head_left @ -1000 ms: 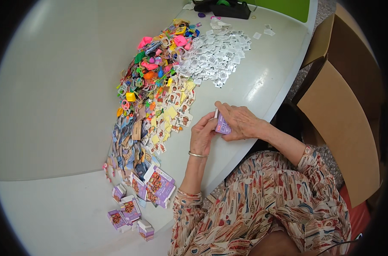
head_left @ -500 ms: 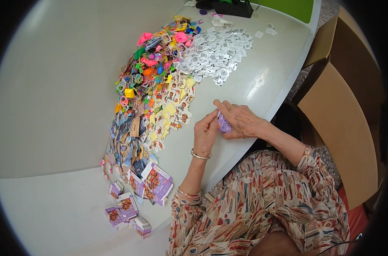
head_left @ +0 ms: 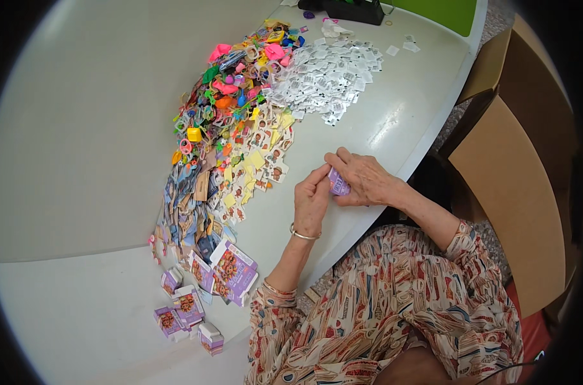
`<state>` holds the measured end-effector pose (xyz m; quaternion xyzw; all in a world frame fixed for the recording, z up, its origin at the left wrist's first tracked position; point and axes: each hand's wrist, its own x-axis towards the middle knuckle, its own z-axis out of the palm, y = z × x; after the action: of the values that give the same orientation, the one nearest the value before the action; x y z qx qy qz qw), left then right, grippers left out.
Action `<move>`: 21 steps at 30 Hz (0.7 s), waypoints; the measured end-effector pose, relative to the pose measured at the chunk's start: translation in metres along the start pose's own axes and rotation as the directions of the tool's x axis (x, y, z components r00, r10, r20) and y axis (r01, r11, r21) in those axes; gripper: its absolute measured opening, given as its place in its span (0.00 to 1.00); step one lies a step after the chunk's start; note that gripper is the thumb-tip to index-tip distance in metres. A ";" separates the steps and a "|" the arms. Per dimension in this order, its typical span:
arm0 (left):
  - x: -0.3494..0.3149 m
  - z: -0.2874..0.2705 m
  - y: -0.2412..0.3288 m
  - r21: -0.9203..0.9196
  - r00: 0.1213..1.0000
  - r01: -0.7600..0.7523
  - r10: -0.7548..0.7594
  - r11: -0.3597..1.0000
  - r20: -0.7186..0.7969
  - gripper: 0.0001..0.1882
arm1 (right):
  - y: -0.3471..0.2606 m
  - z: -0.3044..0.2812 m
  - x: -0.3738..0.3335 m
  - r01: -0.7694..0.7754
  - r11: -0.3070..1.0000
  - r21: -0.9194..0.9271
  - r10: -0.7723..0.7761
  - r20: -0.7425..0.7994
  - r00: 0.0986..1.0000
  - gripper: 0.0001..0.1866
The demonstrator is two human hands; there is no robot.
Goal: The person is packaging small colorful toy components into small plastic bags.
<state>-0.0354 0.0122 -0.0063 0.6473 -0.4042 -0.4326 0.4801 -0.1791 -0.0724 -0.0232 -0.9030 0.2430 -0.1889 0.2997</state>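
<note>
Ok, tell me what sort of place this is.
Probably a packing workshop: a pale table holds a heap of small colourful items and several purple printed boxes, with a large open cardboard carton beside it.

The left hand [head_left: 312, 202] and right hand [head_left: 368, 181] curl close together, forearms [head_left: 289, 263] converging.

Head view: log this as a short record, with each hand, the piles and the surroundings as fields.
Left hand: fingertips at the left edge of a small purple carton
Right hand: grip around the same carton, partly hiding it
Left wrist: metal bangle
Upper-left pile: multicoloured plastic trinkets
Beside the trinkets: small white printed squares
Lower left: more purple cartons
Far right: open brown cardboard box
</note>
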 end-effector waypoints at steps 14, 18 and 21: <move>-0.020 0.005 -0.014 0.103 0.964 -0.173 0.190 0.980 -0.188 0.09 | -0.003 0.003 -0.003 -0.038 0.996 0.082 0.048 -0.126 0.991 0.38; -0.027 0.014 -0.005 0.197 0.951 -0.181 0.222 0.964 -0.213 0.10 | -0.002 0.004 -0.005 0.000 0.998 0.058 0.009 -0.146 0.989 0.37; -0.028 0.016 -0.007 0.201 0.953 -0.191 0.230 0.961 -0.195 0.11 | -0.003 0.003 -0.007 -0.004 0.997 0.077 0.016 -0.158 0.987 0.35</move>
<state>-0.0582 0.0355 -0.0106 0.6844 -0.4536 -0.2673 0.5044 -0.1828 -0.0652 -0.0247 -0.8718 0.2630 -0.2679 0.3148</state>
